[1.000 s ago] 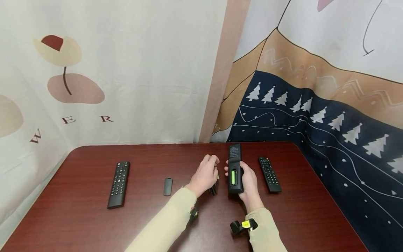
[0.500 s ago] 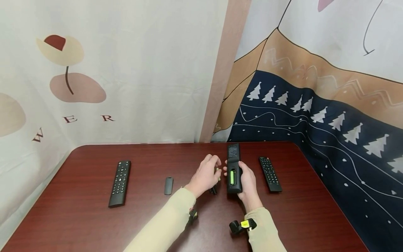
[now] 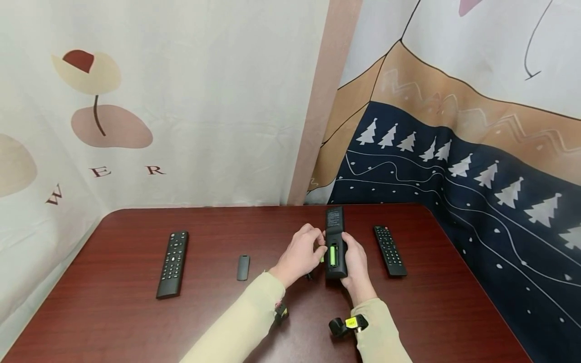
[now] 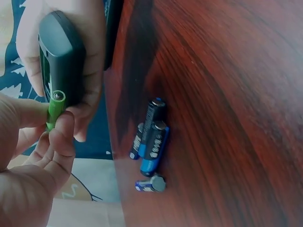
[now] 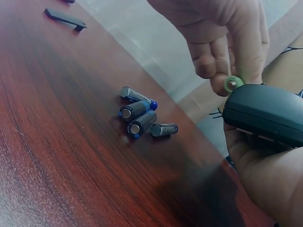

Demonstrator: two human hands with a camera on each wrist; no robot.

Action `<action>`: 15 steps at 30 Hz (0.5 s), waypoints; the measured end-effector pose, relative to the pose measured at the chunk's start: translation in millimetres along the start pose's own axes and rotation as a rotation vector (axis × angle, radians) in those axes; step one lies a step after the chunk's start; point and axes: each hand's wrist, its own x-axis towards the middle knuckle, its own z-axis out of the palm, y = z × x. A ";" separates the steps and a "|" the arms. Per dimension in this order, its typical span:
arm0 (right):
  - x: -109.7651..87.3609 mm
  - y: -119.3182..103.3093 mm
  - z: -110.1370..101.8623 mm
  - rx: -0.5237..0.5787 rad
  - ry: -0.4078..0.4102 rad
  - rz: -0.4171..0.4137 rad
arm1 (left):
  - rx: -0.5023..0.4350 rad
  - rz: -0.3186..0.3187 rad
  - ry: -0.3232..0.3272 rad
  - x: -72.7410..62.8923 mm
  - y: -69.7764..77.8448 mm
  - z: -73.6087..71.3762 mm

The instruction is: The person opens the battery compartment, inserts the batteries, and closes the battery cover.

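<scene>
My right hand (image 3: 357, 263) holds a black remote control (image 3: 335, 229) with its back facing up. One green battery (image 3: 333, 255) lies in its uncovered battery compartment. Between thumb and fingers, my left hand (image 3: 299, 253) pinches a second green battery (image 4: 56, 111), right beside the remote's edge. Both wrist views show that battery close against the remote; whether they touch I cannot tell. In the right wrist view, its end (image 5: 233, 84) points toward the camera. Below the hands, several dark blue batteries (image 4: 154, 142) lie in a loose cluster on the table.
A battery cover (image 3: 243, 267) lies left of my left hand on the reddish-brown table (image 3: 209, 322). One remote (image 3: 172, 264) lies at the far left, another remote (image 3: 390, 251) to the right of my right hand. Curtains (image 3: 218, 126) hang behind the table's back edge.
My left hand has moved right, bringing the pinched green battery up to the remote. The right hand and its remote have shifted slightly left.
</scene>
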 end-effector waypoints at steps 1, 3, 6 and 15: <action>0.0 0.4 0.2 -0.008 0.011 0.003 | -0.001 0.004 -0.004 0.0 0.7 -0.1; 0.0 0.6 0.7 -0.018 0.026 0.009 | -0.007 0.007 -0.014 0.0 2.4 -0.2; -0.7 0.7 1.1 -0.030 0.026 0.017 | -0.022 0.011 -0.032 0.1 5.2 -1.0; -2.8 -0.7 1.4 -0.033 -0.005 0.014 | -0.033 0.042 -0.044 -0.9 9.5 -2.3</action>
